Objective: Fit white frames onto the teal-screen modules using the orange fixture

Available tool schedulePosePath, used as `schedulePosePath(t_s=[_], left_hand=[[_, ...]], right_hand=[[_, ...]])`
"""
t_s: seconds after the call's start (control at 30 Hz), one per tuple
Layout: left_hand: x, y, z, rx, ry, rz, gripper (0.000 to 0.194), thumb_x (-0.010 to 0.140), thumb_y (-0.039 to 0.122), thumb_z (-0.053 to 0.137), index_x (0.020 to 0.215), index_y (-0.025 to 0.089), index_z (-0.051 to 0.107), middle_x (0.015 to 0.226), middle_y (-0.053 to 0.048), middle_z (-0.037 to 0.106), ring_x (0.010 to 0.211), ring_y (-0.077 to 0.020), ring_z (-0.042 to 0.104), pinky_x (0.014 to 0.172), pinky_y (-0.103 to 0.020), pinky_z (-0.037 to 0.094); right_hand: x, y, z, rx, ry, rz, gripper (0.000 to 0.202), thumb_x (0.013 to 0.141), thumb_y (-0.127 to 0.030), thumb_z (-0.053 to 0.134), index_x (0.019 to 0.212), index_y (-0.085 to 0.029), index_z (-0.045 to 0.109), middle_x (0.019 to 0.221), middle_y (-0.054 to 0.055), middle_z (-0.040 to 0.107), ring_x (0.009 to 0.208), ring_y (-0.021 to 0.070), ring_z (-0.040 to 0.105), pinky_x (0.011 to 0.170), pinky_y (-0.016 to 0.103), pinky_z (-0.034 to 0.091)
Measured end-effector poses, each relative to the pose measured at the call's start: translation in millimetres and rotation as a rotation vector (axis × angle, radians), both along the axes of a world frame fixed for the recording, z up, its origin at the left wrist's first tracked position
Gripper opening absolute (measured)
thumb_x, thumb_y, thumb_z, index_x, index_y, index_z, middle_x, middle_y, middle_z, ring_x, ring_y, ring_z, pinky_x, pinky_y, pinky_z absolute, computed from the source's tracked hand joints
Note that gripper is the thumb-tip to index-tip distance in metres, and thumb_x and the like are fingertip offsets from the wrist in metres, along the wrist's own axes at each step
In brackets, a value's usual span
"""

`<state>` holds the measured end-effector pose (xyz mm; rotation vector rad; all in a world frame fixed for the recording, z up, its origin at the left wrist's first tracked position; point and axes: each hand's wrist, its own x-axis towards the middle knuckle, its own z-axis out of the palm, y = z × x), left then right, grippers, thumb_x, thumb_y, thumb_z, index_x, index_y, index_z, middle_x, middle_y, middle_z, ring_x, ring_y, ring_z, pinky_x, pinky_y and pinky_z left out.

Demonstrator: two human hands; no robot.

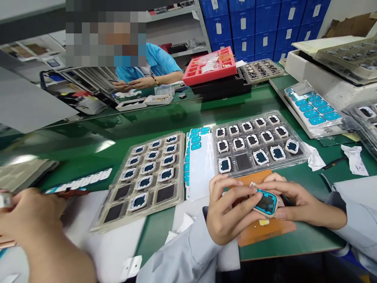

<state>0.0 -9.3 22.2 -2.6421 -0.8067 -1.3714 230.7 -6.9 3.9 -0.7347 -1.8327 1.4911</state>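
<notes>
A small rounded-square part [266,203] with a dark middle and a blue border is held between both hands above an orange mat [250,236]. My left hand [229,208] has its fingers bent over the part's left side and top edge. From the right, my right hand [294,198] grips the same part, thumb at its lower right edge. A small yellow piece [264,222] lies on the mat just below. Behind the hands stands a clear tray [243,161] of similar white-rimmed parts, with one slot bare.
Another tray [101,216] of parts stands left, beside blue sticker sheets [202,169]. A co-worker's hand [35,220] is at far left; another person [159,63] sits opposite. A red tray [191,80], crumpled tissue [355,159] and blue bins [244,23] are around.
</notes>
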Motion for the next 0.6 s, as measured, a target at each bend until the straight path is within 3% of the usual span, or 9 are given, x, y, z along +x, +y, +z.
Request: schedulePosePath(t_s=[0.17, 0.37, 0.53, 0.6], left_hand=[[2, 0, -1.3, -0.158, -0.144, -0.146, 0.024, 0.086, 0.025, 0.069, 0.106, 0.014, 0.065, 0.103, -0.007, 0.065, 0.103, -0.02, 0.053, 0.081, -0.034, 0.053], [7, -1, -2.3, -0.241, -0.211, -0.234, 0.012, 0.086, 0.019, 0.07, 0.096, 0.016, 0.066, 0.1, -0.005, 0.066, 0.103, -0.0181, 0.056, 0.084, -0.032, 0.054], [10, -2, -3.9, -0.357, -0.32, -0.2, 0.046, 0.072, 0.023, 0.084, 0.109, 0.016, 0.056, 0.11, -0.009, 0.068, 0.101, -0.0184, 0.062, 0.088, -0.036, 0.054], [11, -3, -4.6, -0.387, -0.338, -0.199, 0.052, 0.071, 0.02, 0.084, 0.114, 0.018, 0.056, 0.109, -0.009, 0.07, 0.101, -0.0183, 0.063, 0.086, -0.035, 0.055]], right_hand=[[2, 2, 4.0, -0.097, -0.021, 0.036, 0.047, 0.095, -0.05, 0.059, 0.139, -0.034, 0.054, 0.115, 0.006, 0.054, 0.112, 0.022, 0.049, 0.099, 0.043, 0.042], [2, 2, 7.1, -0.155, 0.006, 0.036, 0.044, 0.094, -0.045, 0.063, 0.136, -0.037, 0.057, 0.109, 0.004, 0.052, 0.103, 0.0195, 0.051, 0.098, 0.04, 0.042], [3, 3, 5.9, -0.11, 0.007, 0.034, 0.042, 0.094, -0.049, 0.061, 0.134, -0.036, 0.06, 0.108, 0.005, 0.053, 0.107, 0.0216, 0.049, 0.107, 0.048, 0.033], [2, 3, 5.9, -0.121, -0.001, 0.026, 0.042, 0.095, -0.051, 0.059, 0.133, -0.034, 0.061, 0.108, 0.006, 0.054, 0.108, 0.0225, 0.05, 0.108, 0.05, 0.032]])
